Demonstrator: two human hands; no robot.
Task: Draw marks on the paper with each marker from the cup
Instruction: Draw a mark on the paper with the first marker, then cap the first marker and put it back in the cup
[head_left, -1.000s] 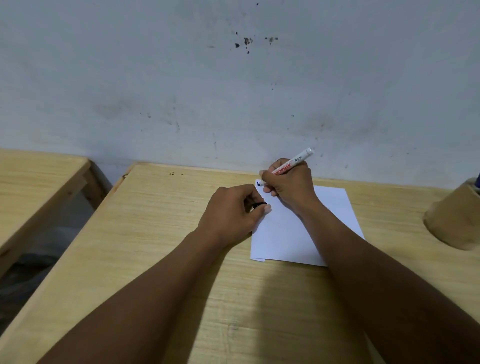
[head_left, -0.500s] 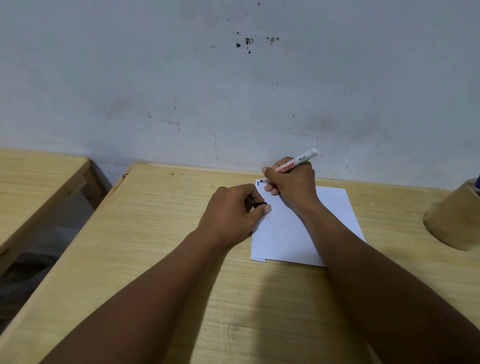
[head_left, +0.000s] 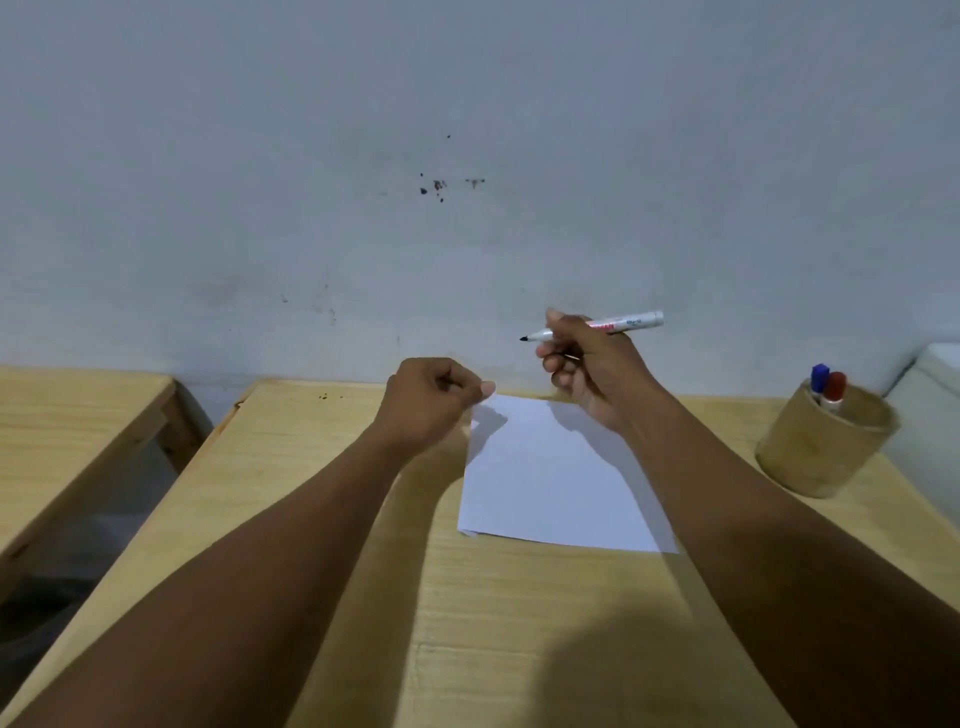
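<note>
A white sheet of paper (head_left: 550, 478) lies on the wooden table (head_left: 363, 519). My right hand (head_left: 592, 369) is shut on a white marker (head_left: 623, 322). The marker is uncapped and held almost level in the air above the paper's far edge, its black tip pointing left. My left hand (head_left: 434, 402) is a closed fist raised over the paper's far left corner; the black cap seen in it earlier is hidden inside. A round wooden cup (head_left: 826, 447) at the right holds a blue-capped marker (head_left: 819, 378) and a red-capped marker (head_left: 835, 389).
A grey wall (head_left: 467, 182) rises just behind the table. A second wooden table (head_left: 67, 415) stands to the left across a gap. A white object (head_left: 930, 410) sits beyond the cup at the right edge.
My right hand has lifted the marker off the paper's far left corner and turned it level. My left hand has risen off the paper. The cup and its markers have come into view.
</note>
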